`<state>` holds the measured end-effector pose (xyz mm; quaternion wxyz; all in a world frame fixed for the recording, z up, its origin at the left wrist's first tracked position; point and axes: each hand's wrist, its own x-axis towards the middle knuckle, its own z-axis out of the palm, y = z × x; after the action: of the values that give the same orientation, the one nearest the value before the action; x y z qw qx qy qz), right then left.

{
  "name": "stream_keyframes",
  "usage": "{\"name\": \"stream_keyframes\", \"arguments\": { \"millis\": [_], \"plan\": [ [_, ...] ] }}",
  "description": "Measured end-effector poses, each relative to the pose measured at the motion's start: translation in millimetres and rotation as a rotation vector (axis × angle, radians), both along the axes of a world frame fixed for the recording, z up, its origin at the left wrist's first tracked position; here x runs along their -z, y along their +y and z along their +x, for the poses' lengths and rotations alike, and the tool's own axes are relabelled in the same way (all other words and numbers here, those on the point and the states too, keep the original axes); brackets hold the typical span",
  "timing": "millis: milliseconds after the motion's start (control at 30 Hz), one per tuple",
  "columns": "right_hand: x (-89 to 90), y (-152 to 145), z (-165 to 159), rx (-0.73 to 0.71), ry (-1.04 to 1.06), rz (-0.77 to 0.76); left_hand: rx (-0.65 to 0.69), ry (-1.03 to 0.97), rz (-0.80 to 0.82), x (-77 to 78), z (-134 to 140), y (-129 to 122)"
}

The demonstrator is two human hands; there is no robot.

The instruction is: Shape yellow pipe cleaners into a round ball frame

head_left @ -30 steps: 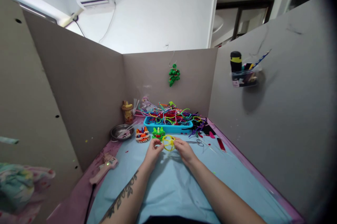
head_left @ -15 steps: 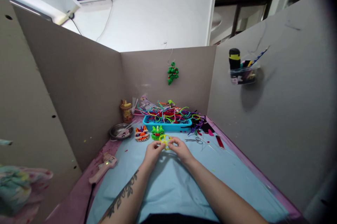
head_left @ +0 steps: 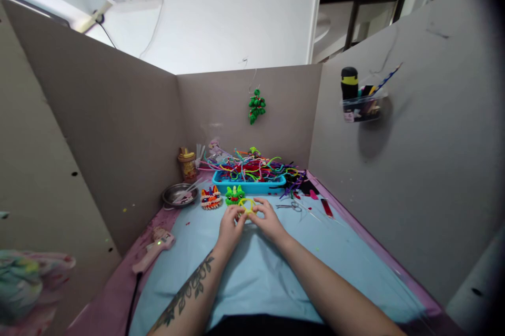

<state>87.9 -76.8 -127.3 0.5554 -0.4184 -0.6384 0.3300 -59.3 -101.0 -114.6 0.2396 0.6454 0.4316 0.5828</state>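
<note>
Between my hands is a small yellow pipe-cleaner frame (head_left: pixel 247 202), bent into a ring with crossing pieces. My left hand (head_left: pixel 231 225) pinches its left side, thumb and fingers closed on it. On the opposite side my right hand (head_left: pixel 269 219) grips it with thumb and fingertips. Fingers cover part of its lower edge. Just behind the hands sits a green fuzzy animal head (head_left: pixel 235 195) with eyes and a red mouth. To its left stands an orange and white fuzzy animal head (head_left: pixel 211 197).
A blue tray (head_left: pixel 252 187) heaped with colourful pipe cleaners (head_left: pixel 252 168) stands at the back. Scissors (head_left: pixel 292 206) lie right of my hands. On the left are a metal bowl (head_left: pixel 169 197) and a pink glue gun (head_left: pixel 152 254) with a black cord. Grey partitions (head_left: pixel 248 89) enclose the table.
The fingers have shifted slightly around the yellow frame, which now looks more tilted. My left hand has turned a little. The whole view has moved slightly.
</note>
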Motion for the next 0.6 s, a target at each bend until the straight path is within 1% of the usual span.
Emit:
{"name": "stream_keyframes", "arguments": {
  "millis": [100, 167, 300, 467, 533, 600],
  "plan": [
    [2.1, 5, 2, -0.026, 0.131, -0.024, -0.103, -0.052, 0.009, -0.8, -2, 0],
    [3.8, 8, 4, -0.067, 0.204, -0.057, -0.113, -0.040, -0.039, -0.4, -4, 2],
    [7.8, 10, 3, -0.114, 0.252, -0.099, -0.031, -0.005, -0.152, 2.7, -5, 7],
    [9.8, 9, -1, -0.116, 0.239, -0.097, 0.015, -0.042, -0.184, 7.1, -4, 9],
    [8.3, 7, -2, -0.113, 0.239, -0.113, 0.039, -0.094, -0.212, 8.0, -4, 9],
    [6.2, 5, -2, -0.114, 0.248, -0.140, 0.063, -0.196, -0.305, 8.4, -4, 10]
  ]
}}
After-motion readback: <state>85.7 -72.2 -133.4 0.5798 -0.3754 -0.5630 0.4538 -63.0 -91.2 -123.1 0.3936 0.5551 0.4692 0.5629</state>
